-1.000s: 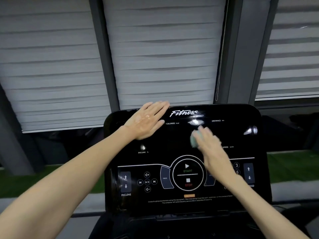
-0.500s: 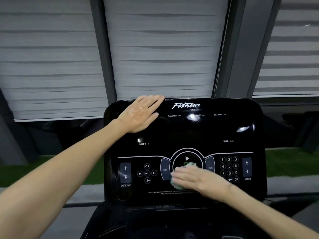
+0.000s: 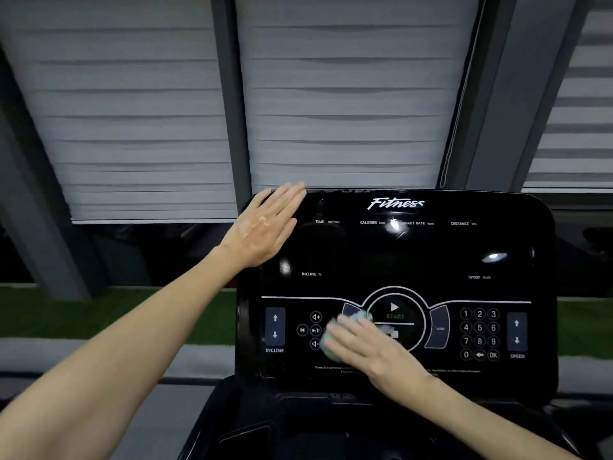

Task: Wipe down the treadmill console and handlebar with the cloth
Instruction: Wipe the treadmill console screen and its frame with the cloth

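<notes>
Wiping the near control strip: right hand presses the cloth onto the console, over the media keys and just left of START.

Risks:
- The cloth sits right beside START. If the unit is live, a firm pass over it could start the belt. The readouts look dark, but I can't tell the power state.
- The cloth is only pinned under flat fingers, not pinched. On this glossy panel it could slide out or bunch up, leaving bare fingers to smear.
- The left hand sits on the gloss at the far left corner. It will probably leave prints, so that patch needs a pass once the hand lifts.
- The handlebar isn't identifiable in view, so I'd count it as not done.

Pose:
- Right: the forearm comes in from near right. Palm is down, fingers nearly straight and slightly spread, pointing left. The grip is loose, and most of the cloth is hidden under the fingers.
- Left: the arm is stretched out from near left. Palm is flat, fingers together, with the tips at the console's far edge. It holds nothing and looks like a brace.
</notes>
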`<control>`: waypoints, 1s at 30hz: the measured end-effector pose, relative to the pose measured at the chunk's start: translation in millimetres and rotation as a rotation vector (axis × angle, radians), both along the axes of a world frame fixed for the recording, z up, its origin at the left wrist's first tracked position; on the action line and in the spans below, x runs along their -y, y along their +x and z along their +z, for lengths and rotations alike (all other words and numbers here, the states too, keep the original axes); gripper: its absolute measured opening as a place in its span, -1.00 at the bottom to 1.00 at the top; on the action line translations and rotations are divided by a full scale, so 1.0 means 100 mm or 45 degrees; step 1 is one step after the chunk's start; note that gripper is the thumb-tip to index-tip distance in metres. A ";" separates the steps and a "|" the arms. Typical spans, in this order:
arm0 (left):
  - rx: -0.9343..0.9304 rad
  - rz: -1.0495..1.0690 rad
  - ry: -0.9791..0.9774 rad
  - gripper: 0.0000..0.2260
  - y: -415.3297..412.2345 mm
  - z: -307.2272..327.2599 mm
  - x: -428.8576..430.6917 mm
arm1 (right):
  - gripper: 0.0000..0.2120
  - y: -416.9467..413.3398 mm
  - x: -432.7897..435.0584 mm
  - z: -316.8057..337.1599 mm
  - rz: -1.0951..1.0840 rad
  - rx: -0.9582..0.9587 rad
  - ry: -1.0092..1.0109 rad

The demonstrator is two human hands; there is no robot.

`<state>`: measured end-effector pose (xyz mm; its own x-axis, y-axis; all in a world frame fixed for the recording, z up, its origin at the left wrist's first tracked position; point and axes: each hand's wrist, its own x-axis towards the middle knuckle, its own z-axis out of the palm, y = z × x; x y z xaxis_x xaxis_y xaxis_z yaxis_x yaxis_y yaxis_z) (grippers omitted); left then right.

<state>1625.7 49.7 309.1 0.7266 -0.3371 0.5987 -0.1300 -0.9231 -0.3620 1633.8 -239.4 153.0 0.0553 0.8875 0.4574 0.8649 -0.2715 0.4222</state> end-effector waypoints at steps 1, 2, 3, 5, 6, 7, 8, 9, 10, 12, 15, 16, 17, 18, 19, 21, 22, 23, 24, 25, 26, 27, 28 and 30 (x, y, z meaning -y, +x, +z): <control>0.023 0.023 -0.057 -0.53 -0.01 -0.01 -0.03 | -0.52 -0.01 0.06 -0.05 0.020 0.063 -0.101; 0.031 0.034 -0.109 -0.53 -0.01 -0.01 -0.06 | -0.52 0.03 0.08 -0.03 0.045 0.095 -0.168; 0.028 0.019 -0.147 -0.53 -0.01 0.00 -0.08 | -0.52 0.08 0.05 0.06 0.061 0.119 -0.177; 0.006 -0.070 -0.201 -0.54 0.00 0.04 -0.10 | -0.53 0.21 -0.10 0.31 0.052 0.073 -0.080; -0.006 -0.107 -0.223 -0.54 0.00 0.06 -0.11 | -0.53 0.27 -0.21 0.48 0.019 0.033 0.033; -0.016 -0.126 -0.230 -0.54 -0.01 0.07 -0.12 | -0.51 0.32 -0.34 0.65 -0.046 0.004 0.164; -0.024 -0.130 -0.223 -0.52 -0.02 0.08 -0.13 | -0.50 0.35 -0.47 0.81 -0.142 -0.015 0.284; -0.031 -0.131 -0.208 -0.52 -0.03 0.07 -0.14 | -0.50 0.36 -0.60 0.95 -0.241 -0.026 0.376; -0.034 -0.138 -0.196 -0.51 -0.03 0.07 -0.15 | -0.51 0.36 -0.73 1.04 -0.318 -0.034 0.445; -0.030 -0.158 -0.168 -0.52 -0.03 0.06 -0.16 | -0.53 0.31 -0.92 1.03 -0.365 -0.053 0.535; 0.014 -0.129 -0.091 -0.52 -0.01 0.02 -0.16 | -0.49 0.09 -0.98 0.56 -0.223 0.036 0.449; 0.026 -0.109 -0.078 -0.52 -0.01 -0.01 -0.15 | -0.49 -0.02 -0.95 0.32 -0.165 0.117 0.329; 0.035 -0.098 -0.076 -0.52 -0.01 -0.03 -0.15 | -0.49 -0.13 -0.89 0.09 -0.110 0.189 0.160; 0.036 -0.097 -0.080 -0.52 -0.01 -0.03 -0.16 | -0.50 -0.22 -0.81 -0.11 -0.054 0.236 -0.010; 0.029 -0.103 -0.084 -0.52 -0.01 -0.03 -0.16 | -0.52 -0.28 -0.74 -0.22 -0.015 0.241 -0.149; -0.011 -0.130 -0.104 -0.52 -0.01 0.00 -0.17 | -0.54 -0.28 -0.69 -0.18 0.055 0.217 -0.286; -0.038 -0.147 -0.119 -0.51 -0.02 0.02 -0.18 | -0.56 -0.24 -0.72 -0.06 0.080 0.218 -0.295; -0.068 -0.166 -0.133 -0.51 -0.02 0.05 -0.20 | -0.57 -0.21 -0.78 0.09 0.095 0.202 -0.257; -0.097 -0.184 -0.147 -0.51 -0.01 0.07 -0.22 | -0.60 -0.16 -0.85 0.25 0.102 0.176 -0.152; -0.121 -0.202 -0.163 -0.51 -0.01 0.08 -0.24 | -0.63 -0.08 -0.93 0.40 0.078 0.130 -0.010; -0.146 -0.224 -0.183 -0.51 -0.01 0.10 -0.25 | -0.64 0.01 -1.01 0.57 0.012 0.092 0.147; -0.173 -0.251 -0.210 -0.50 -0.02 0.12 -0.26 | -0.63 0.10 -1.08 0.73 -0.083 0.048 0.294; -0.202 -0.277 -0.253 -0.48 -0.02 0.13 -0.27 | -0.62 0.17 -1.14 0.89 -0.182 0.008 0.411; -0.260 -0.307 -0.371 -0.46 -0.02 0.16 -0.28 | -0.59 0.26 -1.26 1.13 -0.323 -0.046 0.540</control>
